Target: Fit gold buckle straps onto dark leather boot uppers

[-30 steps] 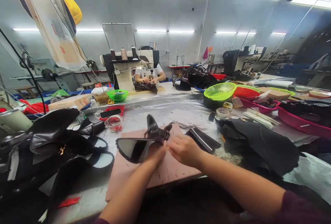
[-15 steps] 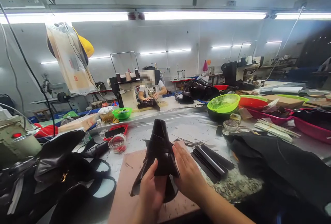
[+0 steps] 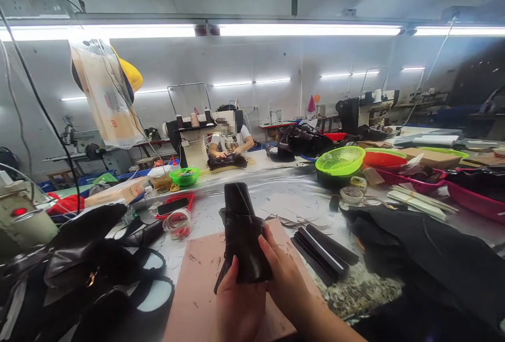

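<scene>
Where left hand (image 3: 240, 302) and right hand (image 3: 287, 273) clamp it, the glossy dark leather piece (image 3: 245, 242) curves.

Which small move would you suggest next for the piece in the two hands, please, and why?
I would probably lower the black leather piece onto the pink board. The left hand has its thumb on the near end and the right hand grips the side, so both seem occupied supporting it, and the board lies just beneath.
</scene>
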A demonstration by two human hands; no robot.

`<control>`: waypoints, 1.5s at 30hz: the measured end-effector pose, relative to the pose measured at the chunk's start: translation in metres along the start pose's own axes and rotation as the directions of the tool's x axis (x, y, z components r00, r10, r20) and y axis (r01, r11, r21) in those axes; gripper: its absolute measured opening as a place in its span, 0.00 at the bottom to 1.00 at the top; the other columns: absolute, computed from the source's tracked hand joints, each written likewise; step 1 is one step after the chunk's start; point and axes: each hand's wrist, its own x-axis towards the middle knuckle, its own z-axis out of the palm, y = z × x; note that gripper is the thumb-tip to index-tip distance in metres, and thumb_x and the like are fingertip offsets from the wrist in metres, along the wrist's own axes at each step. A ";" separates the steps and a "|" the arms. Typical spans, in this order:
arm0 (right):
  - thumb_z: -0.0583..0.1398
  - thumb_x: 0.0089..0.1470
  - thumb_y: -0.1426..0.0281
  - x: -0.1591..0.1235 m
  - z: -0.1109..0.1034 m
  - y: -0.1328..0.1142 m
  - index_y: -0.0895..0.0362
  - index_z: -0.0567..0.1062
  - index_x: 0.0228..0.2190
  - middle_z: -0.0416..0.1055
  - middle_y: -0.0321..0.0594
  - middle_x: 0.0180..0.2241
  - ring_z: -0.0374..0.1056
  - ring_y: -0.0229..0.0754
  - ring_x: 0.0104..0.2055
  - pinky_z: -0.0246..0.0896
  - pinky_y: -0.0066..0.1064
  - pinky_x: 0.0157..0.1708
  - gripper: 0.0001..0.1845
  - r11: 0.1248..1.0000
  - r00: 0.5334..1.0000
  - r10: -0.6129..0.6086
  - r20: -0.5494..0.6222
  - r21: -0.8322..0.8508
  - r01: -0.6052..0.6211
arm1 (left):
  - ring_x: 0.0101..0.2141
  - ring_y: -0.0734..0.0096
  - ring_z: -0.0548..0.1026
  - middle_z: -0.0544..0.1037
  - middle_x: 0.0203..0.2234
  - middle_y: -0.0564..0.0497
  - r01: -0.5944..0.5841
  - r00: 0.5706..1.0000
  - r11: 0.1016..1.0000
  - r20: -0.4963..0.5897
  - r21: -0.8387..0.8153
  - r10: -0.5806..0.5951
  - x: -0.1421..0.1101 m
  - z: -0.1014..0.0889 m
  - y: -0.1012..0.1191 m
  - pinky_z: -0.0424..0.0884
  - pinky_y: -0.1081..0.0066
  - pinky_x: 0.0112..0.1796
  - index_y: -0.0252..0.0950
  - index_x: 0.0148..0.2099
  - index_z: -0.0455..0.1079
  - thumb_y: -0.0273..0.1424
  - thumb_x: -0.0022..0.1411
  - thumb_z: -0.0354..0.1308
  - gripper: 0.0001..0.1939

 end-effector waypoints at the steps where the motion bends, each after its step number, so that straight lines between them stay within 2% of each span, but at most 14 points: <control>1: 0.48 0.52 0.82 0.001 0.000 -0.001 0.54 0.44 0.60 0.46 0.50 0.60 0.53 0.50 0.58 0.64 0.43 0.47 0.36 1.000 1.000 0.014 0.011 0.013 -0.014 | 0.49 0.68 0.69 0.73 0.47 0.48 0.012 1.000 1.000 0.021 -0.001 -0.012 0.001 -0.001 0.000 0.63 0.73 0.50 0.36 0.47 0.72 0.31 0.65 0.41 0.18; 6: 0.46 0.51 0.82 0.007 -0.004 -0.003 0.58 0.42 0.60 0.46 0.50 0.61 0.47 0.50 0.60 0.61 0.45 0.50 0.37 0.999 0.999 0.036 0.016 -0.037 -0.036 | 0.49 0.64 0.69 0.73 0.47 0.46 0.000 1.000 1.000 -0.003 0.006 0.000 0.006 0.003 0.001 0.66 0.70 0.48 0.35 0.47 0.71 0.36 0.63 0.44 0.19; 9: 0.48 0.51 0.81 0.009 -0.007 -0.003 0.57 0.46 0.60 0.54 0.52 0.56 0.50 0.53 0.59 0.60 0.49 0.49 0.35 0.988 0.999 0.034 -0.016 -0.148 -0.036 | 0.46 0.64 0.72 0.75 0.43 0.45 0.029 0.982 0.999 -0.187 0.037 -0.021 0.006 0.014 0.002 0.66 0.68 0.48 0.34 0.45 0.73 0.32 0.64 0.45 0.16; 11: 0.50 0.52 0.78 0.008 -0.008 -0.002 0.57 0.48 0.59 0.62 0.52 0.50 0.58 0.52 0.53 0.62 0.47 0.46 0.33 0.984 0.999 0.028 -0.025 -0.173 -0.032 | 0.43 0.63 0.74 0.77 0.40 0.44 0.096 0.934 0.993 -0.351 0.068 -0.066 0.005 0.022 0.001 0.66 0.67 0.48 0.32 0.42 0.74 0.28 0.63 0.46 0.15; 13: 0.52 0.52 0.74 0.007 -0.008 -0.001 0.58 0.49 0.59 0.65 0.51 0.45 0.61 0.52 0.48 0.62 0.46 0.44 0.33 0.987 1.000 0.013 -0.023 -0.161 -0.017 | 0.39 0.64 0.75 0.78 0.37 0.42 0.135 0.890 0.988 -0.447 0.076 -0.087 0.003 0.028 0.000 0.68 0.68 0.46 0.30 0.39 0.75 0.26 0.63 0.46 0.15; 19: 0.50 0.51 0.73 0.010 -0.011 0.003 0.58 0.60 0.53 0.67 0.50 0.41 0.65 0.50 0.42 0.63 0.44 0.39 0.26 0.995 0.996 0.055 -0.064 -0.079 -0.060 | 0.39 0.63 0.76 0.78 0.35 0.39 0.199 0.909 0.979 -0.384 0.052 -0.164 0.002 0.024 0.006 0.69 0.68 0.46 0.23 0.38 0.74 0.30 0.66 0.38 0.23; 22: 0.49 0.50 0.76 0.013 -0.016 0.001 0.58 0.63 0.51 0.68 0.50 0.42 0.65 0.50 0.44 0.63 0.44 0.40 0.24 0.989 0.996 0.089 -0.006 -0.114 -0.089 | 0.42 0.61 0.74 0.78 0.36 0.41 0.163 0.875 0.978 -0.477 0.131 -0.082 0.003 0.024 0.007 0.67 0.66 0.48 0.26 0.38 0.74 0.26 0.64 0.44 0.17; 26: 0.48 0.51 0.78 0.015 -0.022 -0.005 0.58 0.58 0.54 0.70 0.48 0.42 0.67 0.46 0.43 0.66 0.38 0.40 0.27 0.997 0.999 0.020 0.032 -0.071 -0.017 | 0.43 0.61 0.73 0.78 0.37 0.43 0.137 0.825 0.965 -0.565 0.223 0.014 0.002 0.027 0.002 0.66 0.65 0.49 0.28 0.39 0.74 0.22 0.59 0.52 0.10; 28: 0.47 0.52 0.78 0.016 -0.023 -0.008 0.57 0.58 0.54 0.72 0.46 0.38 0.69 0.44 0.40 0.68 0.34 0.37 0.26 0.999 0.999 0.005 0.048 -0.035 -0.003 | 0.43 0.61 0.74 0.78 0.37 0.43 0.138 0.835 0.965 -0.551 0.223 0.008 0.000 0.026 -0.001 0.65 0.65 0.50 0.28 0.38 0.75 0.21 0.58 0.53 0.09; 30: 0.47 0.54 0.77 0.017 -0.025 -0.009 0.56 0.59 0.54 0.72 0.46 0.37 0.70 0.43 0.39 0.69 0.32 0.36 0.25 1.000 0.998 0.009 0.062 -0.002 -0.009 | 0.44 0.61 0.73 0.78 0.36 0.43 0.155 0.873 0.973 -0.485 0.168 -0.055 -0.002 0.025 -0.002 0.62 0.65 0.52 0.29 0.38 0.75 0.23 0.59 0.52 0.10; 33: 0.48 0.54 0.76 0.018 -0.027 -0.011 0.55 0.60 0.54 0.72 0.45 0.37 0.71 0.43 0.39 0.69 0.32 0.36 0.24 0.999 0.998 0.029 0.051 0.029 -0.031 | 0.48 0.61 0.70 0.77 0.40 0.45 0.209 0.940 0.975 -0.289 0.074 -0.180 -0.002 0.020 -0.001 0.56 0.65 0.55 0.31 0.40 0.75 0.28 0.62 0.48 0.14; 37: 0.49 0.53 0.78 0.017 -0.026 -0.010 0.52 0.59 0.54 0.72 0.43 0.38 0.71 0.42 0.39 0.69 0.31 0.36 0.27 0.998 0.996 0.052 0.070 0.044 -0.055 | 0.52 0.61 0.65 0.76 0.42 0.48 0.257 0.963 0.965 -0.103 0.051 -0.251 0.000 0.012 -0.001 0.50 0.66 0.58 0.34 0.42 0.75 0.33 0.59 0.52 0.14; 40: 0.48 0.52 0.78 0.012 -0.023 -0.007 0.50 0.57 0.56 0.72 0.42 0.39 0.70 0.42 0.39 0.69 0.31 0.37 0.29 0.995 0.993 0.063 0.104 0.066 -0.070 | 0.53 0.61 0.64 0.77 0.40 0.46 0.261 0.958 0.963 -0.137 0.060 -0.251 0.000 0.008 -0.002 0.50 0.66 0.58 0.32 0.42 0.75 0.33 0.59 0.52 0.14; 45: 0.48 0.50 0.81 0.003 -0.014 -0.005 0.47 0.61 0.54 0.69 0.45 0.42 0.71 0.43 0.39 0.70 0.33 0.35 0.31 0.993 0.975 0.106 0.194 0.026 -0.113 | 0.54 0.59 0.63 0.76 0.42 0.44 0.282 0.913 0.949 -0.344 0.138 -0.221 0.000 0.010 0.001 0.51 0.62 0.57 0.30 0.42 0.74 0.31 0.61 0.49 0.14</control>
